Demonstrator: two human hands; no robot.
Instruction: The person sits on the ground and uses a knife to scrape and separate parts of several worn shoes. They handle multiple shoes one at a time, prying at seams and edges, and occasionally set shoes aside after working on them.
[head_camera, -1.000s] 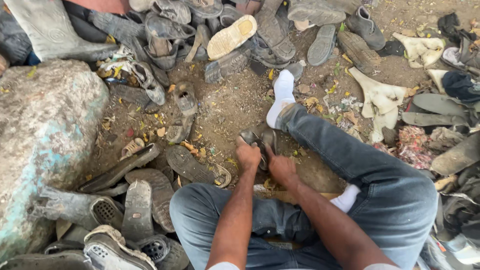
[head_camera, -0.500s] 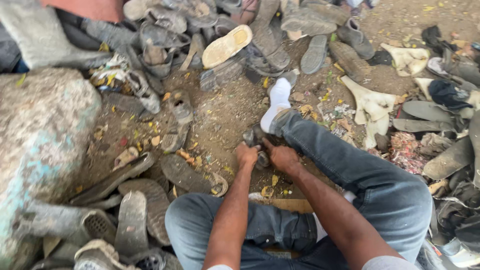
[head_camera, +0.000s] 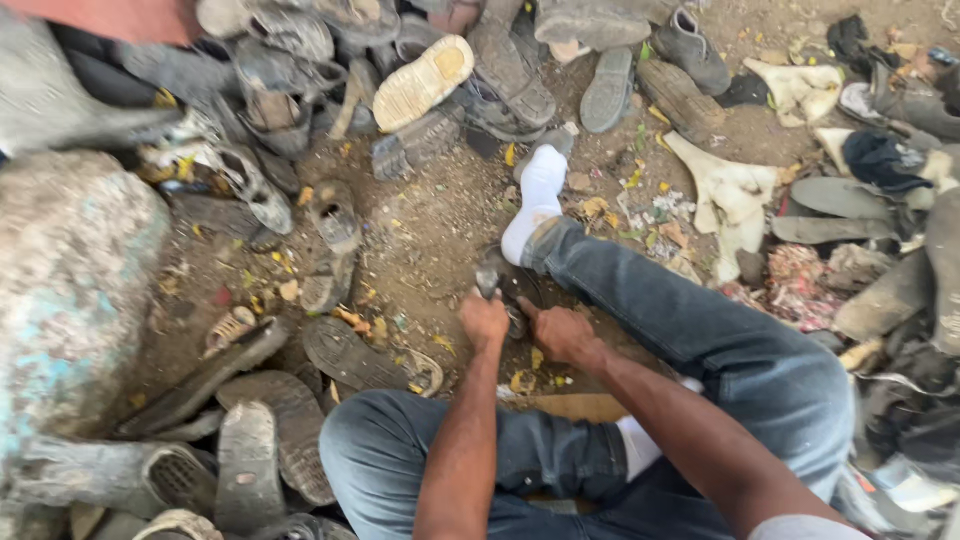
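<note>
Bare, trodden earth (head_camera: 440, 240) strewn with yellow scraps and shoe debris forms the ground on which you sit, your legs in blue jeans (head_camera: 720, 340) and your right foot in a white sock (head_camera: 535, 200) stretched ahead. Your left hand (head_camera: 484, 318) is curled into a fist around the top of a small dark shoe piece (head_camera: 505, 285), fingers pressed together on it. Your right hand (head_camera: 562, 332) lies just beside, touching the same piece at its lower right edge; its fingers are bent inward and close together, though you cannot tell exactly how they pinch, since the hand's back hides them. The shoe piece sits on the ground between your two hands, just below the sock's ankle and touching the cuff of the jeans.

To your left, worn black soles (head_camera: 360, 355) lie flat near your left knee, with more grey soles (head_camera: 250, 460) beyond it. A large rounded stone (head_camera: 70, 290), grey with blue-green patches, rises at the left edge. Across the top, a heap of old shoes (head_camera: 300, 60) includes a pale yellow sole (head_camera: 422, 82) lying tread-up. To your right, off-white leather offcuts (head_camera: 730, 195) and further dark soles (head_camera: 840, 195) lie well apart from your hands. A tan flat board (head_camera: 575, 407) shows between your legs.
</note>
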